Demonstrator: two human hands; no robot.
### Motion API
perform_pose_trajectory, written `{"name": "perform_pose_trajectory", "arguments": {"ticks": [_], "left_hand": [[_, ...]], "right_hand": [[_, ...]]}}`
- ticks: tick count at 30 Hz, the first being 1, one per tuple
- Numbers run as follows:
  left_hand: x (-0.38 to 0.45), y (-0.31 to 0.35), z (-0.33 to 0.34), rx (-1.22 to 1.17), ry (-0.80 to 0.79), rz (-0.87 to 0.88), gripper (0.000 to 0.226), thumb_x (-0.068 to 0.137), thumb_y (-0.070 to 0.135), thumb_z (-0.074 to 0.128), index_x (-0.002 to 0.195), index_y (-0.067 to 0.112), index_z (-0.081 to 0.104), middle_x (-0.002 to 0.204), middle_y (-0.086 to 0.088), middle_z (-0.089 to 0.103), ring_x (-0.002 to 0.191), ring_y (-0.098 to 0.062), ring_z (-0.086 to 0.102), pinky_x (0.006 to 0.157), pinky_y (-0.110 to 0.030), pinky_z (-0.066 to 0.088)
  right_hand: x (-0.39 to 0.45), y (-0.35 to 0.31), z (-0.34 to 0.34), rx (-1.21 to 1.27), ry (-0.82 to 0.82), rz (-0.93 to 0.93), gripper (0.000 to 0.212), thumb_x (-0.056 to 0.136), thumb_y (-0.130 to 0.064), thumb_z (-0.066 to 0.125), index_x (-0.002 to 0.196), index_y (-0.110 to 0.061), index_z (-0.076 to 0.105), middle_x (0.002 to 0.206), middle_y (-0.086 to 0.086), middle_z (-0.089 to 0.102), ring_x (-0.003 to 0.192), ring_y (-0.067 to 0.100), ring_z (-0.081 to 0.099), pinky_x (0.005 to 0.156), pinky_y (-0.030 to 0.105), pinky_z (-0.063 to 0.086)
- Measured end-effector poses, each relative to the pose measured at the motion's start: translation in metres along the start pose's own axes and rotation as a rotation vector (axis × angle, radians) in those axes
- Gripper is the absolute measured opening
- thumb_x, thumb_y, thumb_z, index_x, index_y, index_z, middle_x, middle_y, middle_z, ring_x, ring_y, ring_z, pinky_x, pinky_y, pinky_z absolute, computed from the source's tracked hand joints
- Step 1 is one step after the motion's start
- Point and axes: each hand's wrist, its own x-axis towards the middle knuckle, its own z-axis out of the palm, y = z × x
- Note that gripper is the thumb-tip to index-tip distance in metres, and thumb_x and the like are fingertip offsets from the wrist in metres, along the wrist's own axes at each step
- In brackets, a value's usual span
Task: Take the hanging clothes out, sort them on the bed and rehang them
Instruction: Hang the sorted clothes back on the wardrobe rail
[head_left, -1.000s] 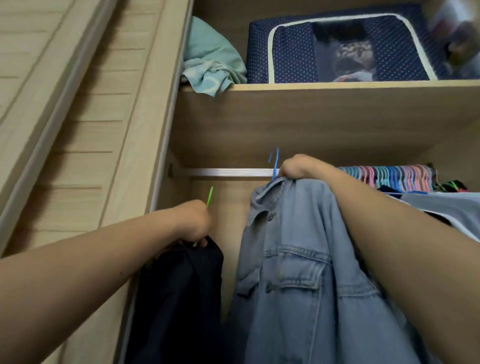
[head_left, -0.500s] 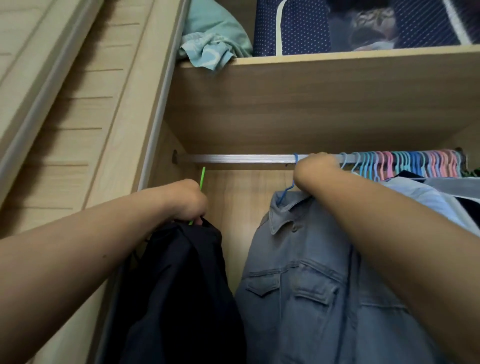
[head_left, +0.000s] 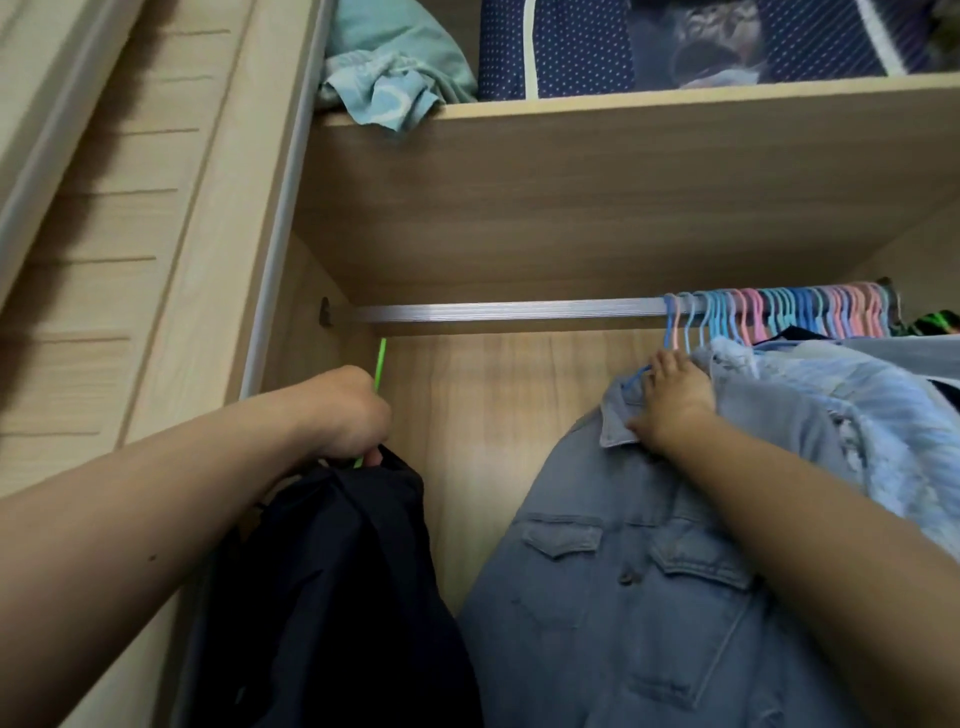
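Lowered off the rail (head_left: 509, 310), denim jacket (head_left: 623, 571) hangs from right hand (head_left: 675, 402), rail at twelve o'clock; left hand (head_left: 348, 415) grips black garment's green hanger (head_left: 380, 361).

A light wooden wardrobe (head_left: 571, 208) fills the view, its grain running sideways across the back panel (head_left: 519, 415). A sliding door (head_left: 130, 234) with shallow horizontal grooves stands at the left, edged by a pale metal strip. A shelf (head_left: 675, 98) spans the top and carries a navy dotted storage box (head_left: 571, 47) beside a crumpled teal cloth (head_left: 389, 67). Soft, even light falls on the wood.
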Motion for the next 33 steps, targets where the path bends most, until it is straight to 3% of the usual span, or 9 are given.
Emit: {"name": "perform_pose_trajectory", "arguments": {"ticks": [5,10,12,14,17,21,25,29,33], "left_hand": [[-0.003,0.004,-0.001,0.125,-0.113,-0.010,0.028,0.098,0.009,0.060,0.074,0.003,0.073,0.098,-0.018,0.076,0.082,-0.031,0.065,0.072,-0.039,0.054],[-0.008,0.006,-0.005,-0.022,-0.156,-0.057,0.024,0.099,0.011,0.057,0.078,0.006,0.069,0.076,-0.010,0.069,0.065,-0.025,0.056,0.058,-0.029,0.045],[-0.008,0.006,-0.007,-0.247,-0.235,-0.130,0.020,0.103,0.013,0.049,0.090,0.007,0.064,0.067,-0.009,0.068,0.062,-0.022,0.060,0.052,-0.023,0.042],[-0.008,0.006,-0.008,-0.414,-0.303,-0.169,0.021,0.107,0.015,0.039,0.094,0.010,0.055,0.064,-0.008,0.071,0.084,-0.024,0.067,0.059,-0.025,0.044],[-0.009,0.007,-0.012,-0.487,-0.315,-0.190,0.020,0.104,0.015,0.042,0.100,0.002,0.056,0.083,-0.012,0.069,0.096,-0.025,0.063,0.073,-0.030,0.046],[-0.013,0.009,-0.010,-0.490,-0.223,-0.157,0.032,0.104,0.005,0.033,0.077,0.002,0.050,0.066,-0.011,0.047,0.052,-0.018,0.050,0.051,-0.025,0.043],[-0.015,0.010,-0.008,-0.556,-0.339,-0.206,0.034,0.109,0.015,0.021,0.088,0.011,0.047,0.076,-0.011,0.063,0.086,-0.027,0.055,0.072,-0.035,0.045],[-0.014,0.014,-0.013,-0.687,-0.243,-0.181,0.033,0.109,0.012,0.017,0.123,0.015,0.047,0.104,-0.020,0.069,0.128,-0.030,0.050,0.093,-0.046,0.046],[-0.015,0.012,-0.007,-0.642,-0.219,-0.139,0.025,0.108,0.008,0.026,0.119,0.011,0.049,0.098,-0.020,0.069,0.123,-0.029,0.059,0.090,-0.040,0.050]], "right_hand": [[-0.002,-0.007,-0.006,0.043,0.004,0.028,0.070,0.102,-0.047,0.025,0.158,-0.006,0.014,0.164,0.018,0.014,0.151,0.038,0.009,0.122,0.050,0.009],[-0.038,-0.015,-0.043,0.201,0.028,-0.105,0.048,0.097,-0.031,0.043,0.139,-0.010,0.054,0.146,0.020,0.047,0.136,0.036,0.039,0.112,0.043,0.030],[-0.064,-0.033,-0.070,0.504,0.060,-0.224,0.031,0.095,-0.029,0.050,0.109,-0.011,0.070,0.117,0.016,0.066,0.113,0.034,0.058,0.090,0.035,0.045],[-0.102,-0.051,-0.105,0.997,-0.080,-0.324,0.031,0.098,-0.034,0.051,0.083,-0.012,0.066,0.088,0.011,0.063,0.087,0.029,0.061,0.070,0.032,0.046],[-0.174,-0.056,-0.156,1.483,-0.410,-0.449,0.046,0.098,-0.056,0.046,0.104,-0.013,0.062,0.090,0.001,0.057,0.079,0.019,0.060,0.060,0.035,0.058],[-0.222,-0.059,-0.180,1.195,-0.474,-0.596,0.065,0.083,-0.065,0.060,0.139,-0.037,0.042,0.107,-0.003,0.062,0.090,0.016,0.065,0.070,0.036,0.060],[-0.220,-0.049,-0.178,0.918,-0.371,-0.649,0.057,0.091,-0.019,0.057,0.145,-0.028,0.042,0.102,0.000,0.060,0.084,0.018,0.060,0.055,0.022,0.048],[-0.219,-0.026,-0.169,0.665,-0.245,-0.639,0.041,0.097,-0.013,0.044,0.136,-0.025,0.050,0.129,0.005,0.060,0.114,0.025,0.057,0.094,0.032,0.048],[-0.234,-0.024,-0.158,0.614,-0.140,-0.680,0.038,0.099,-0.019,0.041,0.134,-0.031,0.040,0.120,0.007,0.062,0.108,0.031,0.059,0.092,0.043,0.050]]}}
